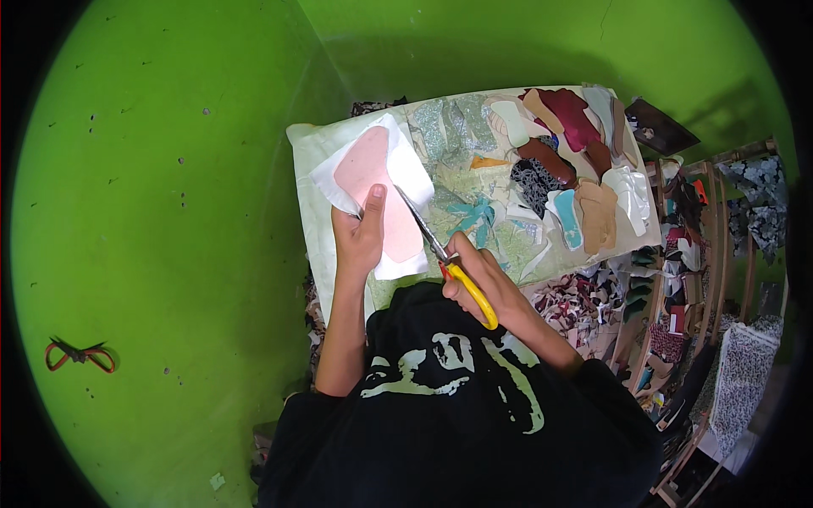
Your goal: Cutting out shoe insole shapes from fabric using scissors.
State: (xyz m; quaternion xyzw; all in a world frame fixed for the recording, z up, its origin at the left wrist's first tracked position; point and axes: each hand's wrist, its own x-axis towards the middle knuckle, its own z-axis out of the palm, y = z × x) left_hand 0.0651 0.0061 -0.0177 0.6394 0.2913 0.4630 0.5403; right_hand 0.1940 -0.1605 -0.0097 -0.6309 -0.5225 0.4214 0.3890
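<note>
My left hand point(362, 235) grips a white sheet point(410, 173) with a pink insole-shaped piece point(366, 169) lying on it, thumb on top and fingers underneath. In my right hand point(484, 284) is a pair of scissors point(471, 295) with yellow handles, red showing at the inner side. Its blades point up and left, with the tip against the sheet beside the pink piece. How far the blades are parted is hard to make out. The sheet is held above the near left part of a pale-covered table point(309, 173).
On the table lie teal scraps point(476, 220), tan sole-shaped pieces point(597, 216) and dark red material point(561, 114). Shelves point(716, 254) packed with materials stand on the right, above a heap of offcuts point(580, 305). Red-handled scissors point(80, 356) hang on the green wall point(169, 254).
</note>
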